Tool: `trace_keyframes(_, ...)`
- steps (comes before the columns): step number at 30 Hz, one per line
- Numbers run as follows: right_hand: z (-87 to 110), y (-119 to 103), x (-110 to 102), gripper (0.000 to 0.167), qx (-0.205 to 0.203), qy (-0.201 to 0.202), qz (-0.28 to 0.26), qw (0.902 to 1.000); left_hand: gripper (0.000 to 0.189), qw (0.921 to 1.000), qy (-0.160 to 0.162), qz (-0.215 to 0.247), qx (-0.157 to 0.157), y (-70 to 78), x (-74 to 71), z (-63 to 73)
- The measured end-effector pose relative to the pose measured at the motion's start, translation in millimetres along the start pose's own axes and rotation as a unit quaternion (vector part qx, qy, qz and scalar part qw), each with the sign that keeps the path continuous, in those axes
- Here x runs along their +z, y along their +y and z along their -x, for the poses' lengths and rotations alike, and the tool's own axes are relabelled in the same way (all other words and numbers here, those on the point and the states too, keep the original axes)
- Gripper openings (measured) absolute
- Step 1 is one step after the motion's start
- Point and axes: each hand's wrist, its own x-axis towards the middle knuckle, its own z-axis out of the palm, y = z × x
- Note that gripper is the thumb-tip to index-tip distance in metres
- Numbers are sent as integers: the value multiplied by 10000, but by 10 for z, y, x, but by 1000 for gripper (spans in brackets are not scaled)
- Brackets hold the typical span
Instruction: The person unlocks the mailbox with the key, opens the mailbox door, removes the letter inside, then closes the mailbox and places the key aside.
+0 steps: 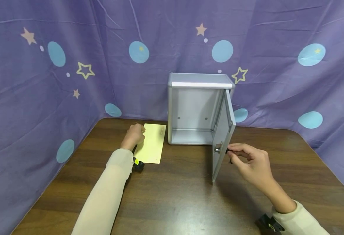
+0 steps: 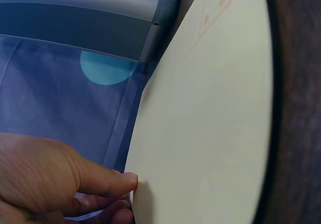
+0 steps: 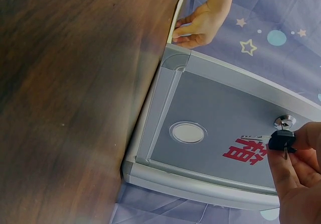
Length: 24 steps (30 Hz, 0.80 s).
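Observation:
A pale yellow envelope (image 1: 152,143) lies left of a grey metal mailbox (image 1: 201,80). My left hand (image 1: 134,135) pinches its edge; in the left wrist view the thumb (image 2: 108,183) lies on the paper (image 2: 210,108). The mailbox door (image 1: 223,130) stands swung outward on its right side. Beside the door's outer face, my right hand (image 1: 252,163) holds a black-headed key (image 3: 282,139) between thumb and fingers. The key's silver blade (image 3: 255,138) shows near the round lock (image 3: 285,122), outside the keyhole. A second metal blade hangs below the key's head.
Inside the mailbox, the bare back wall (image 1: 192,107) shows two small holes. The door's front bears a red character (image 3: 246,151) and an oval window (image 3: 188,132). The brown table (image 1: 172,195) extends in front; a purple patterned curtain (image 1: 172,36) hangs behind and at the left.

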Motion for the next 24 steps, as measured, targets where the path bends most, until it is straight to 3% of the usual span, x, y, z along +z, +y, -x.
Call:
trace_keyframes(13,4,-5,-1,30,-6,7,-88,10000,45,9986,-264,-450,40,46,-2,-5)
trace_keyframes(24,5,-15,-3,31,-83,42,17,10000,44,9992,-247,-307,-10,40,2,2)
